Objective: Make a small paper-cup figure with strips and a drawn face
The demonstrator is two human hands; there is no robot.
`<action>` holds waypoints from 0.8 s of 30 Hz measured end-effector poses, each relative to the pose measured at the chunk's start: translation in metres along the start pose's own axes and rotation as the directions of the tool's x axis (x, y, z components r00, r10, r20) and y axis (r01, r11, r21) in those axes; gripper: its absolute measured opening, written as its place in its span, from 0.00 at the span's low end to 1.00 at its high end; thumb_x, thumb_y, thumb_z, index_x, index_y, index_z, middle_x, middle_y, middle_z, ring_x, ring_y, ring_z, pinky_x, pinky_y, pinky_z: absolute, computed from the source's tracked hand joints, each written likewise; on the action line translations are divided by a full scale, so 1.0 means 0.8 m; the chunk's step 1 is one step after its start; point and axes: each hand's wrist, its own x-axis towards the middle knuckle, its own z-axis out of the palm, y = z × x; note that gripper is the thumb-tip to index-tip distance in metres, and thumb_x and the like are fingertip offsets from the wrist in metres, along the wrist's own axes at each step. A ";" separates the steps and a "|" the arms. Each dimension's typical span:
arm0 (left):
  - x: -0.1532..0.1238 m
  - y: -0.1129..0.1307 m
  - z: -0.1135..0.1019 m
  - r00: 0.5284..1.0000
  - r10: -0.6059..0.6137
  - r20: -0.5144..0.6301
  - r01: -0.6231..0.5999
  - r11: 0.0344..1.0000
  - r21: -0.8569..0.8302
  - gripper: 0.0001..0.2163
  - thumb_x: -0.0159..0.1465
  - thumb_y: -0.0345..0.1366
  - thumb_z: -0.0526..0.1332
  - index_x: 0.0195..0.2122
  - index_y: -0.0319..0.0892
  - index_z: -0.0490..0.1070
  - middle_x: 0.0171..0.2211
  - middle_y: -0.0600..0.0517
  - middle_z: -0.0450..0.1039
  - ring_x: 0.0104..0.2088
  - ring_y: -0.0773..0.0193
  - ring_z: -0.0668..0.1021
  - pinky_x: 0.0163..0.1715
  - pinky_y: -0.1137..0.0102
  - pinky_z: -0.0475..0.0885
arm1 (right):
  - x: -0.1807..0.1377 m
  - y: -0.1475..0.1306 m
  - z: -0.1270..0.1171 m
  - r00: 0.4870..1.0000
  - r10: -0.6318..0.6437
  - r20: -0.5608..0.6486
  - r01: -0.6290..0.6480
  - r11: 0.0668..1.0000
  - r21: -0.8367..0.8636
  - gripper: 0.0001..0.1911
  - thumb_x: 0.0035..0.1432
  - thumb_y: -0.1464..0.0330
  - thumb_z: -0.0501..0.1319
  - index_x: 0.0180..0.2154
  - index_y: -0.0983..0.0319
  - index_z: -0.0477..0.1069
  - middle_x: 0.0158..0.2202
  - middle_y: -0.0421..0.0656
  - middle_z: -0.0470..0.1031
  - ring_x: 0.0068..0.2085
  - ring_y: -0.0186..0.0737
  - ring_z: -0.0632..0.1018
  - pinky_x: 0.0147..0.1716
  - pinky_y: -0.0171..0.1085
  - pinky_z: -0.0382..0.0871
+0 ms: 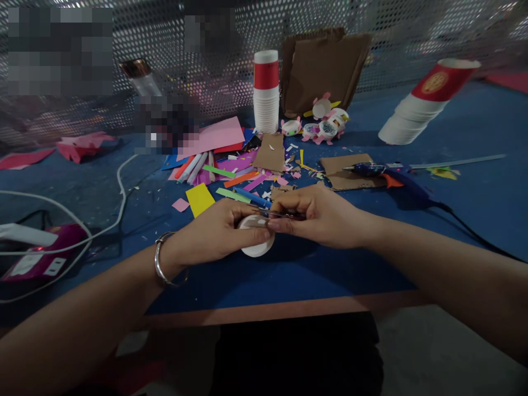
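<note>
Just above the table's near edge, my left hand (223, 231) grips a small round white paper cup piece (258, 250), its thumb lying over the face. A silver bangle is on that wrist. My right hand (322, 217) is closed on a pair of small scissors (284, 213), whose thin dark blades reach toward my left fingers along the cup piece's upper rim. The scissors' handles are mostly hidden by my fingers. Beyond my hands lie a blue pen (253, 198), a yellow paper piece (201, 199) and coloured paper strips (241, 179).
A cup stack (266, 93) stands at the back; another cup stack (427, 104) leans at right. A glue gun (396, 173) rests on cardboard (344, 168). Small paper animals (325, 126) sit before a cardboard sheet (325, 71). White cables (119, 192) loop at left.
</note>
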 end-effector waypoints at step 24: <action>0.001 -0.001 0.007 0.886 0.233 -0.402 -0.257 0.966 -0.006 0.14 0.66 0.48 0.72 0.32 0.42 0.80 0.27 0.53 0.75 0.28 0.67 0.72 0.28 0.71 0.65 | -0.004 -0.006 -0.006 0.976 -0.033 -0.213 0.047 0.997 0.057 0.30 0.67 0.40 0.64 0.32 0.61 0.72 0.26 0.37 0.67 0.31 0.33 0.69 0.28 0.33 0.61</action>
